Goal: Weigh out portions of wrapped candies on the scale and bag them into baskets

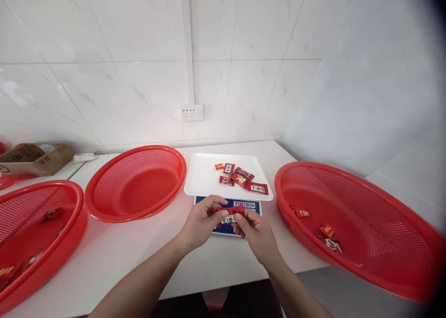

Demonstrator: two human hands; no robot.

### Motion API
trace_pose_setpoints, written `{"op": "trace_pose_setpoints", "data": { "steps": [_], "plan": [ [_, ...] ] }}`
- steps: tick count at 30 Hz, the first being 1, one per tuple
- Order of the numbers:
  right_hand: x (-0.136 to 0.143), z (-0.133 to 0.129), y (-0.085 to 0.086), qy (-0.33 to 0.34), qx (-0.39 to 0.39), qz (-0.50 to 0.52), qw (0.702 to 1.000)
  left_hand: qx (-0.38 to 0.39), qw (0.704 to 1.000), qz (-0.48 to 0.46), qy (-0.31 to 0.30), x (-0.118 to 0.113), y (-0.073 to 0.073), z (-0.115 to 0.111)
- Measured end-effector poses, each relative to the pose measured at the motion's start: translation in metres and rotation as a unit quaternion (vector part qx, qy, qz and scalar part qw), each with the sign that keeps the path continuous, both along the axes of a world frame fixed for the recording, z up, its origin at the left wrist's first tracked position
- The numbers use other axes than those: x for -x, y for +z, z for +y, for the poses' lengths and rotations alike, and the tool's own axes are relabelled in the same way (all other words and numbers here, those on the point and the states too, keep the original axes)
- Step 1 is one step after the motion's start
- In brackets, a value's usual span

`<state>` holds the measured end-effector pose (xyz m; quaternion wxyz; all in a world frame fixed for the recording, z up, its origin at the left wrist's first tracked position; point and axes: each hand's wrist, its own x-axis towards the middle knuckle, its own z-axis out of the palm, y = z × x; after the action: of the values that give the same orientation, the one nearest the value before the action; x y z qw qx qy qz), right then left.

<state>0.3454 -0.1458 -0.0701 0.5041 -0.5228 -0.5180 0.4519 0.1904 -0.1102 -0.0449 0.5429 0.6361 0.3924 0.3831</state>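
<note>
Head camera view: two bare hands meet over a white table (pixel 139 257), pinching a red-wrapped packet (pixel 229 219) with a white label patch. The left hand (pixel 200 222) grips its left end, thumb pressed across the front, while the right hand (pixel 259 234) pinches the opposite end between thumb and fingers. Whether the wrapping in their grasp is a single packet cannot be told. The packet is held above a blue keypad panel (pixel 257 207) with white number keys, partly hidden by the hands.

Just beyond the panel, six small wrapped packets (pixel 241 180) in red and dark red lie loosely grouped on the right half of a white tray (pixel 199 178). A round red basket (pixel 179 160) with perforated sides stands left of the tray. Just beside it, a second red basket (pixel 78 202), cut off by the frame's edge, holds more wrapped pieces (pixel 6 272). To the right, a third red basket (pixel 289 169) reaches past the table's edge, several wrapped pieces (pixel 327 230) on its bottom. Behind, a cardboard box (pixel 52 162) sits at far left, and a white socket plate (pixel 192 112) is mounted on the marble-patterned wall (pixel 146 90).
</note>
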Motion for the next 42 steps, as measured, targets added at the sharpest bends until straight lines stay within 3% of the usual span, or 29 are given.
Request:
{"op": "trace_pose_setpoints", "data": {
  "steps": [3, 5, 9, 11, 13, 16, 18, 21, 25, 30, 36, 39, 42],
  "plan": [
    [-0.001, -0.005, -0.001, 0.010, -0.008, -0.014, 1.000, -0.093, 0.994, 0.045, 0.047, 0.005, -0.001, -0.006],
    [-0.007, -0.008, -0.003, -0.016, -0.019, -0.027, 0.999, -0.191, 0.969, 0.101, 0.121, 0.018, 0.003, -0.004],
    [-0.028, -0.012, -0.012, -0.097, -0.055, -0.064, 0.992, -0.353, 0.840, 0.239, 0.337, 0.068, 0.021, 0.022],
    [-0.039, -0.014, -0.019, -0.127, -0.068, -0.099, 0.985, -0.345, 0.786, 0.320, 0.401, 0.093, 0.028, 0.037],
    [-0.047, -0.016, -0.025, -0.148, -0.075, -0.134, 0.977, -0.316, 0.758, 0.389, 0.418, 0.107, 0.030, 0.049],
    [-0.050, -0.017, -0.031, -0.154, -0.078, -0.159, 0.972, -0.311, 0.786, 0.409, 0.344, 0.095, 0.023, 0.060],
    [-0.048, -0.016, -0.033, -0.142, -0.077, -0.160, 0.974, -0.323, 0.823, 0.394, 0.250, 0.067, 0.015, 0.065],
    [-0.041, -0.017, -0.032, -0.120, -0.085, -0.170, 0.974, -0.346, 0.848, 0.384, 0.116, 0.014, 0.004, 0.074],
    [-0.037, -0.018, -0.029, -0.091, -0.104, -0.200, 0.970, -0.343, 0.854, 0.388, 0.037, -0.032, -0.002, 0.090],
    [-0.043, -0.017, -0.027, -0.102, -0.095, -0.182, 0.973, -0.325, 0.862, 0.388, 0.031, -0.040, -0.008, 0.104],
    [-0.039, -0.020, -0.025, -0.096, -0.113, -0.206, 0.967, -0.315, 0.881, 0.348, 0.058, -0.040, -0.011, 0.101],
    [-0.040, -0.022, -0.027, -0.091, -0.123, -0.218, 0.964, -0.324, 0.880, 0.330, 0.109, -0.021, 0.000, 0.096],
    [-0.045, -0.020, -0.027, -0.091, -0.125, -0.226, 0.962, -0.321, 0.868, 0.325, 0.194, 0.019, 0.017, 0.090]
  ]
}}
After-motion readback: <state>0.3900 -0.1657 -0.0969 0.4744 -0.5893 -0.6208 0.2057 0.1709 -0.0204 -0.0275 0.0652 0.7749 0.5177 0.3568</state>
